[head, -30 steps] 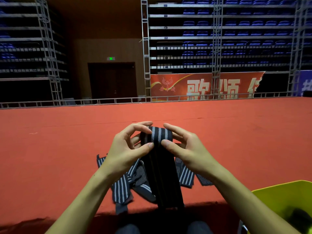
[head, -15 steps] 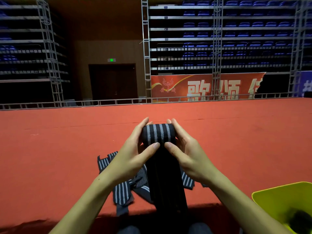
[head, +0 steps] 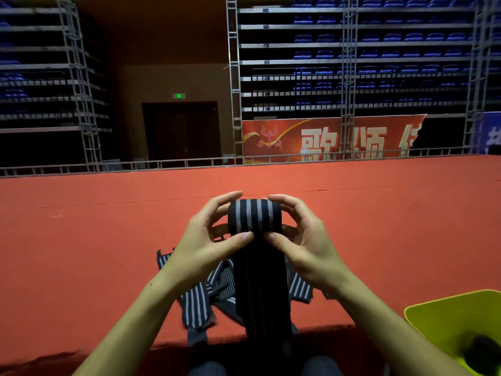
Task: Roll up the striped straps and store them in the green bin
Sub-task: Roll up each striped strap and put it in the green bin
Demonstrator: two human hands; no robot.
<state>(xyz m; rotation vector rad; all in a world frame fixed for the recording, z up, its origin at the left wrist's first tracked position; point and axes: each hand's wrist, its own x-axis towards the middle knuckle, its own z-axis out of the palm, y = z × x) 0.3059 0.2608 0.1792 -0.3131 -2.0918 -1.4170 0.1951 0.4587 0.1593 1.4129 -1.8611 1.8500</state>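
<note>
The roll (head: 254, 216) of striped strap between both hands (head: 254, 234) has grown thicker.

1. Strap roll (head: 254, 216): woven elastic-looking cloth, black with grey stripes, matt, fine ribbed weave visible on the stripes.
2. Loose tail hanging from the roll: same cloth, reverse side plain black, matt.
3. Strap pile (head: 200, 302) at the near edge of the stage: same striped cloth, matt, edges look slightly frayed.
4. Stage covering (head: 108, 253): red carpet-like cloth, matt, short felt-like nap, a seam line across it.
5. Green bin (head: 444, 318) at the near right: smooth plastic, slight sheen.
6. Truss frames (head: 348, 77): bare grey metal, dull finish.
7. Banner (head: 325, 139): red printed sheet, torn right edge.
</note>
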